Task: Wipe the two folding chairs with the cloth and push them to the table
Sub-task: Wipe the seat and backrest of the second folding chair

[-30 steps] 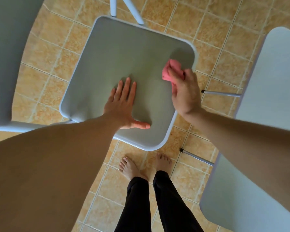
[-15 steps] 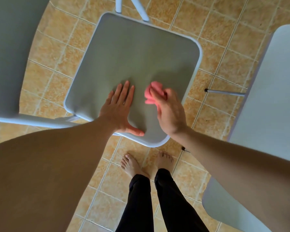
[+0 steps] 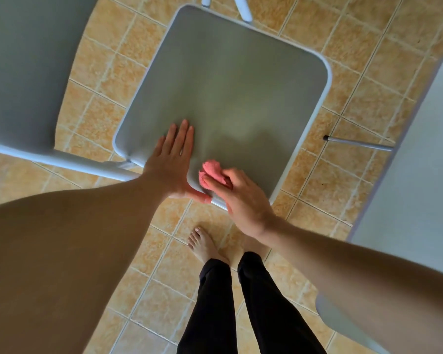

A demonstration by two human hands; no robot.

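**Cloth at the near edge of the chair seat**

I look straight down on the folding chair seat (image 3: 223, 98), a flat grey panel with rounded corners, matte and smooth, bound all round by a pale tubular rim. My left hand (image 3: 173, 162) lies flat and released on the seat at its near left corner, fingers straight and pressed together, pointing toward the far edge, thumb stretched out along the near rim. It grips nothing; the palm just bears on the surface.

My right hand (image 3: 241, 198) is closed around the pink cloth (image 3: 212, 172), a soft, nubbly wad bunched into a lump. The fingers curl over the cloth and press it onto the seat just inside the near rim, right beside my left thumb, close enough that I cannot tell whether they touch. Part of the cloth pokes out past my fingertips toward the middle of the seat.

Left of the seat, a second broad grey panel (image 3: 28, 67) of the same smooth matte finish fills the corner, with a pale round tube along its near edge. Right of the seat, a light grey flat surface (image 3: 420, 187) with a curved edge runs down the side, and a thin metal leg (image 3: 356, 143) with a dark tip juts from beneath it toward the seat.

Under everything lies a floor of square mottled orange tiles (image 3: 343, 175) with pale grout lines. My bare feet (image 3: 205, 244) stand on it just short of the seat's near rim, below black trouser legs (image 3: 215, 302).
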